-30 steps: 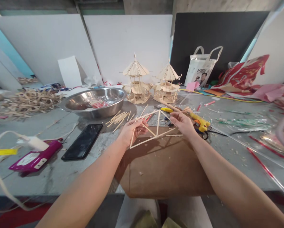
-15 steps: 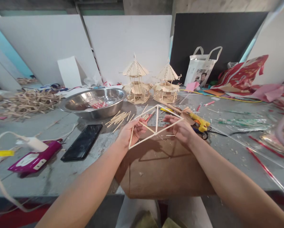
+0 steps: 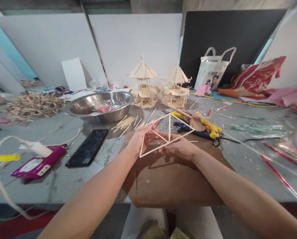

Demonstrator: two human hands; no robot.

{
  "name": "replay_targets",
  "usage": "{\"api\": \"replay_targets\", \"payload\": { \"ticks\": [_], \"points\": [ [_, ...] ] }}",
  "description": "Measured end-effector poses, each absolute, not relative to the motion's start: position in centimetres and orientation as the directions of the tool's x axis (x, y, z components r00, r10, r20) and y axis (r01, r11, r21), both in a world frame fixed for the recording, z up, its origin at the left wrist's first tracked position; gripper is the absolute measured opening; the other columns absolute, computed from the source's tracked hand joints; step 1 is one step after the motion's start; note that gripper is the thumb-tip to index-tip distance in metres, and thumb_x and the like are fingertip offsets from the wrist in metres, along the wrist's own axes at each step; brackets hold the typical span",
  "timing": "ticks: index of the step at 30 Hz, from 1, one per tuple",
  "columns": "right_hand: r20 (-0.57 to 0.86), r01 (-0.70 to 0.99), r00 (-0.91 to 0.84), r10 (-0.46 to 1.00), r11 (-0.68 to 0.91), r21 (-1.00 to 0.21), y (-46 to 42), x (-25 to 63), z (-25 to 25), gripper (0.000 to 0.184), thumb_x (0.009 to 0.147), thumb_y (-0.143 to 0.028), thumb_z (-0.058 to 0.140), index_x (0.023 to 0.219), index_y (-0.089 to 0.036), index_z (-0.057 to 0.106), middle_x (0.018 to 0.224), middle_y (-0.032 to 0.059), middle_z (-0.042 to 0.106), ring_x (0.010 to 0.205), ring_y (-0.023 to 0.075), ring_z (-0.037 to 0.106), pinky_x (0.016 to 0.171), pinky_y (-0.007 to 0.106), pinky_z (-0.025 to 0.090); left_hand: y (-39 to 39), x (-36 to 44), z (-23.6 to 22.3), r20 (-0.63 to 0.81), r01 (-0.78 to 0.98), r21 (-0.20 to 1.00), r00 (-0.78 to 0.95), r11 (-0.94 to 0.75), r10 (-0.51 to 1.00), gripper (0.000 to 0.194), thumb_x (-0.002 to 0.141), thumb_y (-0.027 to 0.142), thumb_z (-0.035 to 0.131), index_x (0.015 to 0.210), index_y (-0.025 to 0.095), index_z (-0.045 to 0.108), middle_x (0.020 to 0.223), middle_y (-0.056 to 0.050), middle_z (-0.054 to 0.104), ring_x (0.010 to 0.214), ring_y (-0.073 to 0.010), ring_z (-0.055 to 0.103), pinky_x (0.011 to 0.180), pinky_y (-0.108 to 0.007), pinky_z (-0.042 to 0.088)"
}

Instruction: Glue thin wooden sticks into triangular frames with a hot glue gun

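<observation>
Above the brown board, a stick frame (image 3: 170, 127) made of thin pale wooden sticks is held up, tilted, with inner struts meeting at its lower bar. My left hand (image 3: 141, 139) is closed on its left side, thumb over the stick. Under the lower bar, around the middle joint, my right hand (image 3: 179, 146) grips the frame with its fingers reaching left; some fingertips are hidden. Loose wooden sticks (image 3: 125, 123) lie just behind my left hand. A yellow and blue glue gun (image 3: 213, 128) rests behind my right hand.
Two stick pavilions (image 3: 143, 83) stand at the back, beside a steel basin (image 3: 98, 108). On the left are a black phone (image 3: 87, 148), a purple power strip (image 3: 40, 162) with a white cable, and a heap of sticks. A white bag (image 3: 210, 73) and plastic wrappers lie right.
My right hand has moved left and down from the frame's right corner to its lower middle. The frame has shifted slightly right, and my left hand still holds it.
</observation>
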State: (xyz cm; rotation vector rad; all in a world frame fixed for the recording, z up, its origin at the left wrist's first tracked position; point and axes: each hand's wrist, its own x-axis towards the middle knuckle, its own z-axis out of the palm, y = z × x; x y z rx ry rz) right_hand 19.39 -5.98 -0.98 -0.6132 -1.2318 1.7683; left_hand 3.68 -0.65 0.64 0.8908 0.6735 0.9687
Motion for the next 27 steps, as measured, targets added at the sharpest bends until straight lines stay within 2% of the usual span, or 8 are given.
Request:
{"api": "replay_targets", "payload": {
  "ticks": [3,8,12,17,22,27],
  "points": [
    [0.073,-0.364,-0.499,0.863,-0.132,-0.922,-5.86,19.24,-1.07,0.045,0.062,-0.014,0.06,0.106,-0.023,0.055,0.103,0.0052,0.058,0.063,0.0093,0.056,0.063,0.025,0.043,-0.5,3.64,0.37,-0.081,-0.394,0.88,0.424,0.265,0.902,0.013,0.07,0.022,0.054,0.075,0.012,0.058,0.064,-0.003,0.061,0.054,-0.0108,0.058,0.048,-0.021,0.047],
    [0.055,-0.347,-0.408,0.911,-0.1,-0.932,-5.84,18.9,-1.22,0.037,0.06,-0.019,0.064,0.096,-0.023,0.06,0.091,0.0029,0.061,0.055,0.0071,0.053,0.056,0.023,0.042,-0.46,3.64,0.07,-0.092,-0.351,0.898,0.44,0.265,0.893,0.015,0.07,0.024,0.054,0.075,0.011,0.059,0.063,-0.003,0.059,0.054,-0.0102,0.057,0.048,-0.02,0.046],
    [0.027,-0.343,-0.326,0.945,-0.091,-0.935,-5.69,18.54,-1.34,0.028,0.058,-0.022,0.066,0.086,-0.021,0.064,0.075,0.0004,0.062,0.048,0.0052,0.049,0.047,0.02,0.038,-0.53,3.75,-0.11,-0.105,-0.325,0.9,0.481,0.289,0.87,0.016,0.071,0.024,0.052,0.077,0.011,0.058,0.06,-0.003,0.058,0.051,-0.0105,0.056,0.045,-0.02,0.045],
    [0.022,-0.37,-0.304,0.952,-0.097,-0.924,-5.5,18.39,-1.72,0.015,0.06,-0.027,0.065,0.069,-0.015,0.064,0.059,-0.0009,0.057,0.045,0.0052,0.046,0.045,0.019,0.036,-0.5,3.8,-0.33,-0.11,-0.335,0.889,0.504,0.311,0.857,0.017,0.073,0.026,0.051,0.081,0.011,0.057,0.056,-0.002,0.057,0.048,-0.0094,0.055,0.042,-0.018,0.043],
    [0.03,-0.394,-0.292,0.956,-0.092,-0.914,-5.5,18.66,-1.84,0.015,0.058,-0.027,0.066,0.062,-0.015,0.059,0.059,-0.0015,0.057,0.044,0.0051,0.045,0.043,0.019,0.035,-0.24,3.46,-0.3,-0.132,-0.317,0.884,0.534,0.343,0.835,0.017,0.074,0.024,0.049,0.083,0.011,0.055,0.06,-0.004,0.061,0.047,-0.0099,0.055,0.044,-0.019,0.045],
    [-0.024,-0.44,-0.236,0.971,-0.129,-0.889,-5.3,19.07,-1.76,0.023,0.056,-0.033,0.067,0.062,-0.015,0.053,0.049,-0.0036,0.053,0.041,0.0061,0.044,0.044,0.021,0.036,0.15,2.99,-0.03,-0.118,-0.356,0.884,0.455,0.302,0.883,0.016,0.074,0.024,0.05,0.082,0.012,0.055,0.059,-0.002,0.06,0.048,-0.01,0.056,0.045,-0.019,0.047]
  ]
}}
